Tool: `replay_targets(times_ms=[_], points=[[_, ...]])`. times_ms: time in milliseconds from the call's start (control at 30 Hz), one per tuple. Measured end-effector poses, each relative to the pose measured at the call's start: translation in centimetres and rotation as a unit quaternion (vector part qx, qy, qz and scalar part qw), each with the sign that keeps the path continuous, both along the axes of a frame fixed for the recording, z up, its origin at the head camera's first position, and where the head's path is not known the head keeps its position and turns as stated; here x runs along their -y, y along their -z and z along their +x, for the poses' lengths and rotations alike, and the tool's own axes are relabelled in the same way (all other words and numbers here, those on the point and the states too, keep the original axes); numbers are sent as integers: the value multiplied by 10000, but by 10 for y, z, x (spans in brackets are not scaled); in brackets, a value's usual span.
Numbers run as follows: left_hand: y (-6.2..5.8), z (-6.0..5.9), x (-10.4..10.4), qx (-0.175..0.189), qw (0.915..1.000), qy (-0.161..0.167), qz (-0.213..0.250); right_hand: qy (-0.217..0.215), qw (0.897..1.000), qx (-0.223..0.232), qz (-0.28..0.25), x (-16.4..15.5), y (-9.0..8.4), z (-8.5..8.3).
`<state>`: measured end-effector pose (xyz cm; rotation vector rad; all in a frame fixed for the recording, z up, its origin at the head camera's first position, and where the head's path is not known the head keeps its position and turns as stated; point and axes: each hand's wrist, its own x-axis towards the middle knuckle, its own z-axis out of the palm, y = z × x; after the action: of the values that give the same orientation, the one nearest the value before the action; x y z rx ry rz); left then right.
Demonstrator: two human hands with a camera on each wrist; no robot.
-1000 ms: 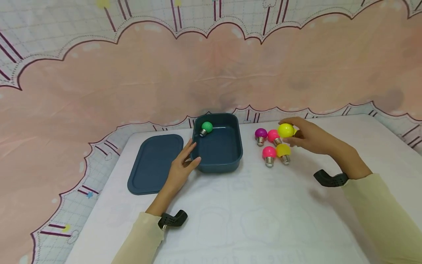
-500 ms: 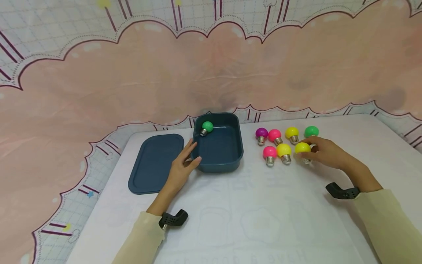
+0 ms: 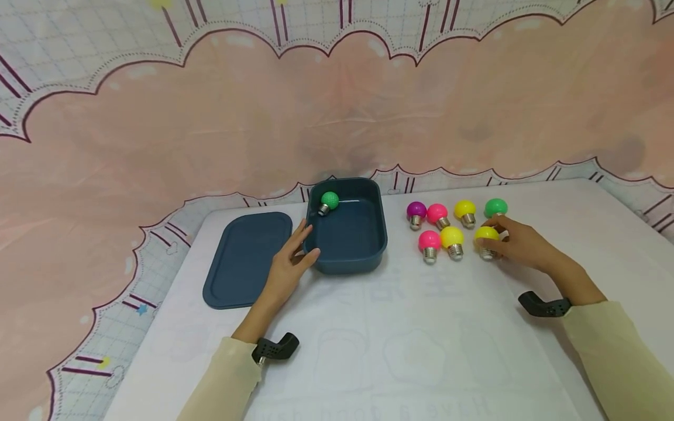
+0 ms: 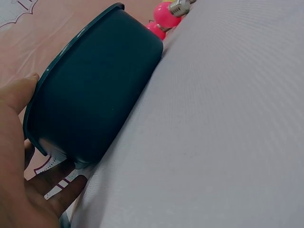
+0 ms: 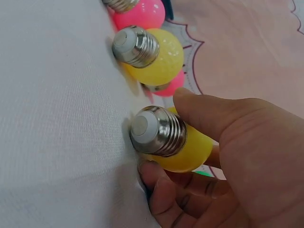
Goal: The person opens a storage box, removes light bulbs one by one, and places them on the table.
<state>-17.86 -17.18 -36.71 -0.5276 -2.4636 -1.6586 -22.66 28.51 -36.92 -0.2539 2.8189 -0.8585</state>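
In the head view my left hand rests against the left side of a dark blue plastic box, its fingers spread. The left wrist view shows the thumb at the rim of the box. A green light bulb lies in the far left corner of the box. My right hand pinches a yellow light bulb at the front right of a bulb group. The right wrist view shows this yellow bulb between thumb and fingers, its metal screw base close to the tabletop.
Left of the held bulb stand a purple bulb, pink bulbs and yellow bulbs. A green bulb is behind the right hand. The blue lid lies left of the box on the white table.
My right hand has moved right and nearer, from holding a yellow bulb over the back row to a yellow bulb at the front right. The left hand and box look unmoved.
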Motion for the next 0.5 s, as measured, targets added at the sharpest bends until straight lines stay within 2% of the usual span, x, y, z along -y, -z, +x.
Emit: replay_targets(times_ms=[500], points=[[-1, -1, 0, -61, 10000, 8, -2, -247, 9995, 203, -14, 0, -2, -1]])
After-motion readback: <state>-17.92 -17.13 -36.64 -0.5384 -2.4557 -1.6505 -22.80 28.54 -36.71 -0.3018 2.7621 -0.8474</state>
